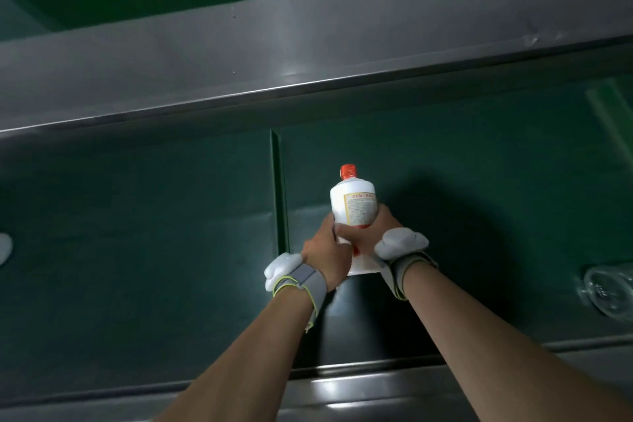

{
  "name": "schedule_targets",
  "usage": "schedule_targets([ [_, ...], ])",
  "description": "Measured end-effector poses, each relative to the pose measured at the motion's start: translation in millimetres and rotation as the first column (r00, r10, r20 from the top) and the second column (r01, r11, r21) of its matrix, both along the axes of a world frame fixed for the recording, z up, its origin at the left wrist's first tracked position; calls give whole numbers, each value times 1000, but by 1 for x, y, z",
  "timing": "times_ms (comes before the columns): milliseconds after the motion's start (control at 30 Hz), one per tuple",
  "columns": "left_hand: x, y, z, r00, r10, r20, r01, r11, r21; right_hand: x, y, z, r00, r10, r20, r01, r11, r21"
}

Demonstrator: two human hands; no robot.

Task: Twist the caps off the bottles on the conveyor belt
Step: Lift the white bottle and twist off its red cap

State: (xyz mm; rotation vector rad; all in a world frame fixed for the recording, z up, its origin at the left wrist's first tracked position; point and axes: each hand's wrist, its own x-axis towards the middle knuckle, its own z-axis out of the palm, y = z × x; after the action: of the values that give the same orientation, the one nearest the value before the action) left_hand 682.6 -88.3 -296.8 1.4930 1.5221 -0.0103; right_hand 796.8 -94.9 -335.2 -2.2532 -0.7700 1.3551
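Observation:
A white bottle (352, 202) with a yellow-framed label and a red cap (348, 171) is held above the dark green conveyor belt (137, 250), its cap pointing away from me. My left hand (327, 255) wraps the bottle's lower body from the left. My right hand (370, 231) grips it from the right, fingers curled across the front. Both wrists carry grey straps with white pads. The bottle's base is hidden behind my hands.
A clear glass bottle (608, 289) lies on the belt at the right edge. A white object (4, 248) shows at the far left edge. A raised green cleat (279, 188) crosses the belt. A steel rail (308, 55) runs behind, another steel edge (359, 387) in front.

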Motion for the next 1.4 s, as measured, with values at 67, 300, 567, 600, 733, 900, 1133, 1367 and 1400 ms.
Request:
schedule_targets([
  [67, -3, -2, 10, 1000, -27, -4, 27, 1000, 6, 1, 2, 4, 995, -30, -93, 30, 1000, 3],
  [300, -17, 19, 57, 924, 96, 370, -117, 993, 34, -6, -9, 37, 979, -52, -198, 140, 878, 457],
  [567, -4, 30, 72, 905, -1, 424, -76, 983, 164, -5, -1, 68, 968, 114, 225, -222, 805, 550],
  [600, -1, 28, 71, 909, -16, 416, -64, 982, 178, -1, -1, 68, 964, 123, 234, -233, 816, 529],
  [733, 19, 20, 67, 921, -118, 371, 11, 961, 277, 20, -10, 71, 947, 159, 281, -290, 800, 525],
  [900, 60, 20, 71, 918, -186, 351, 59, 938, 342, 58, -15, 81, 911, 171, 375, -343, 820, 459],
  [1133, 121, 23, 75, 899, -229, 374, 95, 935, 343, 116, -16, 86, 892, 118, 437, -317, 852, 416],
  [1367, 129, 21, 49, 922, -222, 318, 99, 927, 361, 126, -16, 67, 907, 157, 392, -311, 876, 368],
  [1400, 129, 22, 47, 922, -227, 313, 99, 921, 377, 126, -15, 66, 915, 156, 373, -299, 881, 367],
])
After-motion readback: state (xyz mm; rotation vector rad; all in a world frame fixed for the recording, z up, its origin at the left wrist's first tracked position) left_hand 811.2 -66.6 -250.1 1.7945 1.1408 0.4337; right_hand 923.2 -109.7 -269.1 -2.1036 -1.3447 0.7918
